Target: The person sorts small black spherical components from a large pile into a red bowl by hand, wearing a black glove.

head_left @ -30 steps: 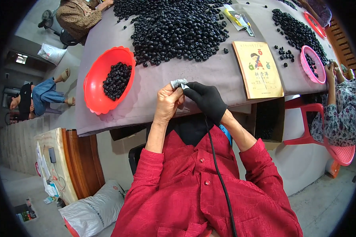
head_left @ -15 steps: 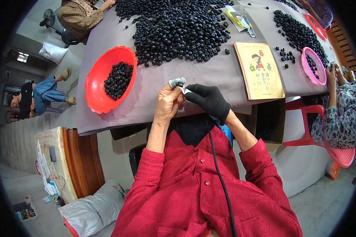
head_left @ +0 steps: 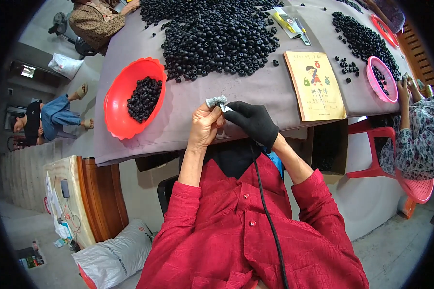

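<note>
My left hand (head_left: 206, 123) is bare, with a silvery-white wrap (head_left: 216, 100) round its index fingertip. Thumb and index finger pinch a small black bead-like piece (head_left: 221, 104), mostly hidden. My right hand (head_left: 253, 123) wears a black glove and meets the left one just above the table's near edge, its fingers drawn together. A small white bit (head_left: 225, 108) shows at the right fingertips; what they grip is too small to make out. Left of my hands, a red scalloped bowl (head_left: 115, 113) holds many of the same black pieces. A large heap of them (head_left: 217, 45) lies beyond.
A yellow booklet (head_left: 316, 86) lies right of my hands, with a utility knife (head_left: 304, 32) behind it. Farther right are another black heap (head_left: 366, 41) and a pink basket (head_left: 373, 79) beside a seated person (head_left: 410, 139). Another person's sleeve (head_left: 94, 24) shows at the far left.
My hands stay together at nearly the same spot. The gloved right fingers have shifted very slightly against the black piece.
</note>
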Motion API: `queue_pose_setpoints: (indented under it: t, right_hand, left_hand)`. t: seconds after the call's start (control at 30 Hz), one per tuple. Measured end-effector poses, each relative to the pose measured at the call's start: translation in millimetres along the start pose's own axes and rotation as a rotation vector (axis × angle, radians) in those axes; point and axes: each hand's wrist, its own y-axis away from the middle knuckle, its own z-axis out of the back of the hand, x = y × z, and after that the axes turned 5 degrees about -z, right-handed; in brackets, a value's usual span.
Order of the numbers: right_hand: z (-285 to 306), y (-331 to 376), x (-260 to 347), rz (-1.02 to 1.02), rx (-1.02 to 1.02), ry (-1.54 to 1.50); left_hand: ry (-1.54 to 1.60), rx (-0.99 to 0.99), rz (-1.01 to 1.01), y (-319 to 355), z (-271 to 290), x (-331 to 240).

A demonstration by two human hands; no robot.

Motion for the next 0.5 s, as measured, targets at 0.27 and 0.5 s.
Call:
queue_pose_setpoints:
  t: [0.27,0.5]
  right_hand:
    - [-1.3,-0.9,-3.1,-0.027,-0.007,0.002]
    - [-1.9,-1.1,-1.2,-0.027,0.008,-0.033]
  left_hand:
    - [-0.017,-0.019,0.013,0.4,-2.1,-1.2]
    - [-0.024,-0.006,0.033,0.5,1.0,-0.4]
